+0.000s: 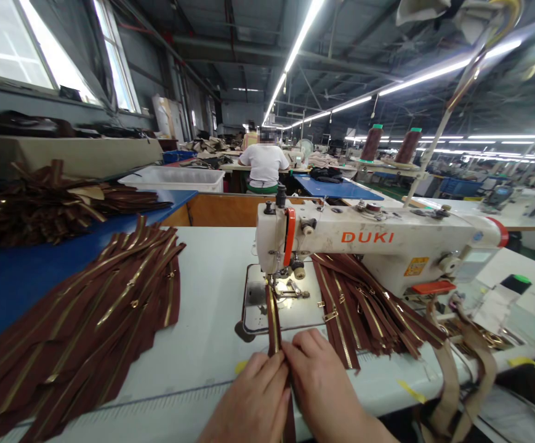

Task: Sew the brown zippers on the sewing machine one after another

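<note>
A brown zipper with gold teeth (273, 317) runs from under the presser foot of the white sewing machine (332, 237) toward me. My left hand (253, 397) is closed on the zipper's left side, in front of the needle plate (301, 311). Close against it, my right hand (322, 384) pinches the right edge of the same strip. The fingertips of both hands nearly meet, and the zipper's tail hangs down between them. Right of the needle, a pile of brown zippers (369, 307) with gold pulls lies under the machine arm.
A large heap of brown zippers (110, 307) covers the table's left side, and another bundle (50, 203) lies on the blue surface behind. Beige straps (447, 375) hang at the right edge. Thread cones (371, 143) stand above the machine. A person in white (265, 163) sits ahead.
</note>
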Motion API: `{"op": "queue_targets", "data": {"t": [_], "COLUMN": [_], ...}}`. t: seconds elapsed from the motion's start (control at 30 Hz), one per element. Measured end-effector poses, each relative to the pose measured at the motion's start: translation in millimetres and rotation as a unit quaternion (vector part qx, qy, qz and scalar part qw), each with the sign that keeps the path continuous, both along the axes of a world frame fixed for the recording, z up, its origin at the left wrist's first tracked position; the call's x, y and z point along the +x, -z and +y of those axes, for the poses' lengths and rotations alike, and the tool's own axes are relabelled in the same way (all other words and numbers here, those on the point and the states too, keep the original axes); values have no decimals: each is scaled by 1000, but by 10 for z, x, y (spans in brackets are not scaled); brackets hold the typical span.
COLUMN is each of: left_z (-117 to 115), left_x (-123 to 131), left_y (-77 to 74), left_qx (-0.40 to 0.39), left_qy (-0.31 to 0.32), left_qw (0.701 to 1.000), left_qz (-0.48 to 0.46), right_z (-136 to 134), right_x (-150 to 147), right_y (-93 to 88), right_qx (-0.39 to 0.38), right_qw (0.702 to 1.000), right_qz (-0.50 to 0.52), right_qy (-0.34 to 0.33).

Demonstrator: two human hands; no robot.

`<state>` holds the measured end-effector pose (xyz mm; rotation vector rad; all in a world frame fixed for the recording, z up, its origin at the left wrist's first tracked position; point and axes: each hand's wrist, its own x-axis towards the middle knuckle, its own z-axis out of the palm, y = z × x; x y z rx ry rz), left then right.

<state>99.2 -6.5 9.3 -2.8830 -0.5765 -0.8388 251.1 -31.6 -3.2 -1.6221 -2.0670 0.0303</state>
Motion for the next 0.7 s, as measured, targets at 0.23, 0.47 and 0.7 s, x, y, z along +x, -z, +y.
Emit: {"op": "queue_targets", "data": {"t": [0.23,0.47,0.7], "left_z": [11,78,390], "left_x": [-16,-114,-105], "left_y": [-3,-93,-130], "left_qx": [-20,-88,-35], "left_qy": [13,24,1], "left_qw": [1000,994,999], "left_qz": [-21,-56,1], "right_z": [17,28,31], "right_x": [-10,-14,-17], "right_y": [-49,-50,-85], "right_qx": [-3,26,41], "right_qw": [996,988,981], "right_qz": [-84,-143,-180], "right_qy": [-19,-48,-62]}}
